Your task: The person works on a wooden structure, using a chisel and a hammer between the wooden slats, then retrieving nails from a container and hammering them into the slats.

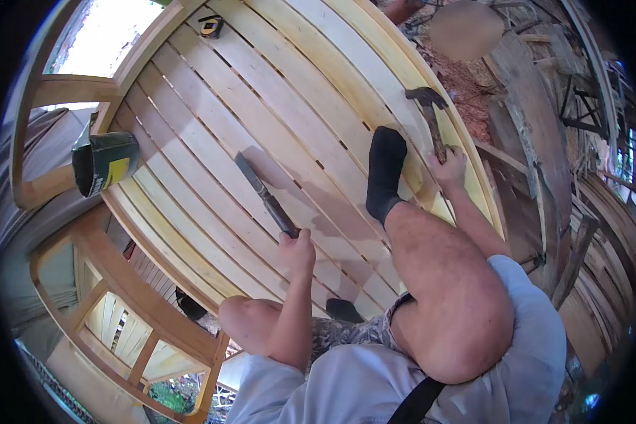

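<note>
Pointing forward-left, a long dark-handled steel chisel [267,198] fills the closed left hand [297,251]. Rightward, the right hand [449,169] tightly grips a brown-handled dark metal hammer [432,120].

The platform [237,92] gives a broad open stretch from the chisel's [265,192] tip to the tape measure [210,27] near the far-left rail [141,46]. Between chisel and hammer [432,121], the leg [449,272] and foot [387,166] block the way; beyond the toes, bare slats leave room to pass.
</note>
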`<state>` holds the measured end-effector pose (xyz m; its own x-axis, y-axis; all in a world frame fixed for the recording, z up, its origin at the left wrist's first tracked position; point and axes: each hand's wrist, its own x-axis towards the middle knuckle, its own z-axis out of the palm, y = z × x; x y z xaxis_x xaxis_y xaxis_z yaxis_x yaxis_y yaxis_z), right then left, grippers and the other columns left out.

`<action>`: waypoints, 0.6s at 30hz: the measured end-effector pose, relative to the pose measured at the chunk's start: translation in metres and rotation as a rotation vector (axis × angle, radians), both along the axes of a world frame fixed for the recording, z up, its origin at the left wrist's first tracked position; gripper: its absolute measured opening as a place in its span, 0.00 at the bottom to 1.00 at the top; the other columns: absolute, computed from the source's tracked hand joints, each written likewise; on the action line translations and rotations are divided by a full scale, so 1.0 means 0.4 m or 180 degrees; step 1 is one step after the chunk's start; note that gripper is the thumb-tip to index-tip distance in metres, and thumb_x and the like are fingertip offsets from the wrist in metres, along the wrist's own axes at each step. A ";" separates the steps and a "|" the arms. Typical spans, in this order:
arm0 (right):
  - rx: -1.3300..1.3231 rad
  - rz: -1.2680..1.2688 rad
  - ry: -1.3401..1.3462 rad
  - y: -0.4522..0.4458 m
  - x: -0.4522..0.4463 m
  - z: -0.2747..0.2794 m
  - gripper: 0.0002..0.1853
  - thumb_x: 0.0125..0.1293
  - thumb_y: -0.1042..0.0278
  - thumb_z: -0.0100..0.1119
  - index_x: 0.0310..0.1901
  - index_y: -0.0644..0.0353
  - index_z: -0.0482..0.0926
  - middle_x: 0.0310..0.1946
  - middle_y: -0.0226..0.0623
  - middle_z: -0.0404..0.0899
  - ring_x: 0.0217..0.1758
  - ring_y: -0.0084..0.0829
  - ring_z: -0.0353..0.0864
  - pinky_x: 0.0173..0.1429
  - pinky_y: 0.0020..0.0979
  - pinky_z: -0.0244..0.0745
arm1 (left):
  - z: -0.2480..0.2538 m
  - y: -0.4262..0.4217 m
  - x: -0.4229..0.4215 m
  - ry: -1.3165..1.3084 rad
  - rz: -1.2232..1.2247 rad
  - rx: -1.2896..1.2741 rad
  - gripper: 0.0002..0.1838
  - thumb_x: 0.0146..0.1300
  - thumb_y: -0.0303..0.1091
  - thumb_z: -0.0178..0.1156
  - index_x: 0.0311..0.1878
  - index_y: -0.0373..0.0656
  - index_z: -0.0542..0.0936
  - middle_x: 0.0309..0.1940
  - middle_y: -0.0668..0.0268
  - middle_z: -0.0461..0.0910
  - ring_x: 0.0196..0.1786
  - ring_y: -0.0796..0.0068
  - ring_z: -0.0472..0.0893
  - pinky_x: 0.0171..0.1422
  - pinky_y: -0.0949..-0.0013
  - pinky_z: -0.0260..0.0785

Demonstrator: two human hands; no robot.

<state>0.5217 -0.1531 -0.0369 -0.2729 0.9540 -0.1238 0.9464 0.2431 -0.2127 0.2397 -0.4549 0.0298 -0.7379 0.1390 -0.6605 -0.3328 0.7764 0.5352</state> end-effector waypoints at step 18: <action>0.0108 0.0210 -0.0040 0.025 0.044 -0.104 0.34 0.61 0.52 0.64 0.61 0.73 0.73 0.66 0.59 0.68 0.66 0.60 0.66 0.70 0.55 0.62 | -0.135 0.129 -0.114 0.0091 -0.0494 -0.1784 0.51 0.53 0.70 0.67 0.65 0.32 0.71 0.75 0.25 0.26 0.75 0.14 0.33 0.66 0.21 0.57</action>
<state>0.5392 -0.1432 -0.0783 -0.3340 0.9377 -0.0956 0.9306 0.3120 -0.1914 0.1941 -0.4035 -0.0244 -0.7555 -0.1181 -0.6445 -0.1839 0.9823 0.0356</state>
